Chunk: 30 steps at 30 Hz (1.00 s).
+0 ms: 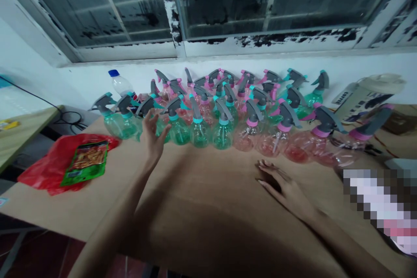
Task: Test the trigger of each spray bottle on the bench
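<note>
My left hand point(153, 134) is raised in front of a green spray bottle point(162, 128) in the front row, its thumb and fingers apart. It partly hides that bottle, and I cannot tell if the fingertips touch it. Low over the table, my right hand point(283, 184) has loosely bent fingers with a gap to the thumb and nothing in it. Clear green spray bottles point(199, 134) with grey and teal triggers fill the left of the row. To the right stand pink spray bottles point(246, 141) with grey and pink triggers. More bottles crowd behind them.
A red plastic bag point(45, 167) and a green snack packet point(87, 160) lie on the table point(208, 200) at left. A blue-capped plastic bottle point(120, 81) stands behind. At right are a large printed container point(371, 95) and a blurred-out item point(384, 208). A window point(276, 4) is above.
</note>
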Each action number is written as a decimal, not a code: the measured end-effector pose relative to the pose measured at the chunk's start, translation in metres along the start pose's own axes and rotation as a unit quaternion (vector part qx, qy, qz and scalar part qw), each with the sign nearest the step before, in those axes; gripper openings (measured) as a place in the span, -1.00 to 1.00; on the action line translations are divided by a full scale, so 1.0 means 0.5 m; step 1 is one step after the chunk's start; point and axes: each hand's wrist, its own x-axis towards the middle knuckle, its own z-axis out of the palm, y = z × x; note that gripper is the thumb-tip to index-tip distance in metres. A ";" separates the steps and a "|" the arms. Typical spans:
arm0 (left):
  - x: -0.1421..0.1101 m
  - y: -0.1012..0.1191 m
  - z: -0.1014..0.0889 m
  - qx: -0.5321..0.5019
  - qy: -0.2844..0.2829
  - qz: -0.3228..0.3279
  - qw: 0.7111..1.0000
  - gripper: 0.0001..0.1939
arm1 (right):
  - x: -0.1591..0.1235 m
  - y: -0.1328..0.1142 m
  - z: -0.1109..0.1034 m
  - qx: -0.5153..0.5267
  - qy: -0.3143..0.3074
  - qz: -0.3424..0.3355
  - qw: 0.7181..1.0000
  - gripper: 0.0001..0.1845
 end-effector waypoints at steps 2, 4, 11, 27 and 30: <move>-0.035 0.034 -0.010 -0.014 0.047 0.017 0.999 -0.52 | 0.000 0.001 0.000 -0.002 0.000 -0.002 1.000 -0.54; -0.067 0.069 -0.008 -0.025 0.041 0.022 0.999 -0.64 | 0.000 0.001 0.000 -0.002 0.002 -0.002 1.000 -0.53; -0.064 0.117 0.094 -0.048 -0.071 0.026 0.996 -0.50 | 0.002 -0.003 0.000 0.006 0.010 -0.008 1.000 -0.56; -0.040 0.173 0.086 -0.042 -0.079 -0.030 0.996 -0.35 | 0.003 0.006 0.007 -0.002 0.017 -0.016 1.000 -0.56; -0.070 0.210 0.042 -0.132 -0.126 -0.050 0.982 -0.29 | 0.003 0.007 0.009 0.006 0.021 -0.018 1.000 -0.58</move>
